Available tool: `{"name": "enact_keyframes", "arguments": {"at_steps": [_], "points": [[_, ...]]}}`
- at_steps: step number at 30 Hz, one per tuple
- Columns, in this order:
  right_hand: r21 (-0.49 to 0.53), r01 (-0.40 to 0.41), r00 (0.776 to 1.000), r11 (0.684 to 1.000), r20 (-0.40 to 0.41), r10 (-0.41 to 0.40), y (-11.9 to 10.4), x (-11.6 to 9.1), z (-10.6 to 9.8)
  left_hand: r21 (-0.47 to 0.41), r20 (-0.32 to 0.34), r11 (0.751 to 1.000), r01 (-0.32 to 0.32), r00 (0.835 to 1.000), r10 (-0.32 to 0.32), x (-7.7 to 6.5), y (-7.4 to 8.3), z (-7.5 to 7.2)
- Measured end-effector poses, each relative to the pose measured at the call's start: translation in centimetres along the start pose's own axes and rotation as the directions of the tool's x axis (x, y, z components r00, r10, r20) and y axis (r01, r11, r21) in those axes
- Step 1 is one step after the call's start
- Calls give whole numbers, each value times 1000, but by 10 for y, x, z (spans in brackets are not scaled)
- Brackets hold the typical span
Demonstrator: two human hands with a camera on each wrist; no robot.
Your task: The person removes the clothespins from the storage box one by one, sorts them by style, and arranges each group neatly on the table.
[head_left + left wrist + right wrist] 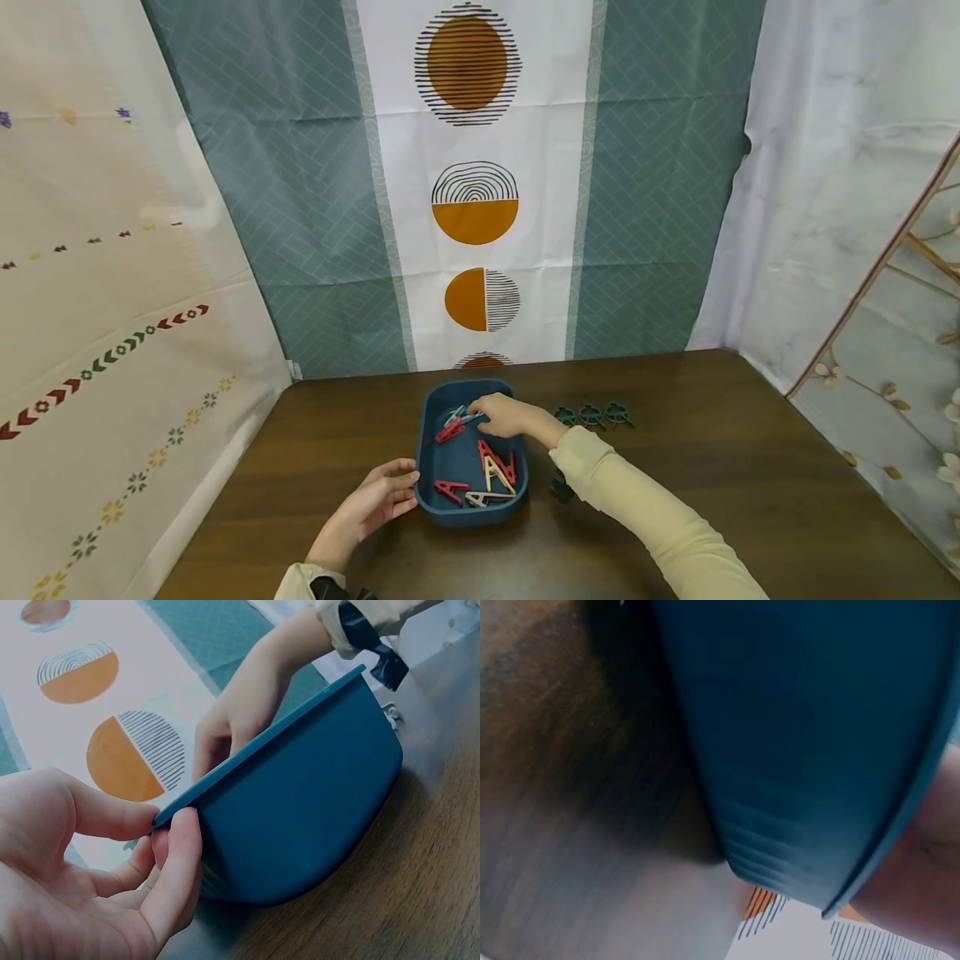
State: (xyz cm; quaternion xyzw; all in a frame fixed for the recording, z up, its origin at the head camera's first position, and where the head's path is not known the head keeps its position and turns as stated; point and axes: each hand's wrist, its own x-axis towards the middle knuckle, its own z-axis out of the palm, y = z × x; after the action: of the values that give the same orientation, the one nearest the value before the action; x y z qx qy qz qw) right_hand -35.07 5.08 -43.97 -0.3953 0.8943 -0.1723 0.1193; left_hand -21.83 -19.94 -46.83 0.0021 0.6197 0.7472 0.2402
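Note:
A dark blue plastic bin [462, 518] stands on the table with several clothespins inside. Its left rim is pinched by my left hand [377, 500], thumb on top and fingertips under the lip, as the left wrist view shows. My right hand [507, 415] reaches over the right side into the far part of the bin. Its thumb and index fingertip are right at a light-blue clothespin [471, 417]; I cannot tell whether they grip it. Beside that lies a red clothespin [450, 430]. Nearer me are a yellow clothespin [491, 473], a whitish clothespin [486, 498] and more red ones.
Three small dark green round pieces [590, 416] with thin prongs lie in a row right of the bin, beyond my right forearm. The brown wooden table [720, 467] meets a patterned curtain [480, 275] at its back edge. Cloth hangs on both sides.

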Motion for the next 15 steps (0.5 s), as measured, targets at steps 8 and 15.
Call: {"name": "enact_keyframes", "arguments": {"at_steps": [8, 15], "points": [[-118, -53, 997, 992, 53, 59, -4, 20, 8, -7, 9, 1000, -2, 1000, 2, 2, 0, -1], [-119, -63, 997, 991, 36, 68, -5, 19, 12, 8, 20, 1000, -5, 1000, 5, 3, 0, -2]]}}
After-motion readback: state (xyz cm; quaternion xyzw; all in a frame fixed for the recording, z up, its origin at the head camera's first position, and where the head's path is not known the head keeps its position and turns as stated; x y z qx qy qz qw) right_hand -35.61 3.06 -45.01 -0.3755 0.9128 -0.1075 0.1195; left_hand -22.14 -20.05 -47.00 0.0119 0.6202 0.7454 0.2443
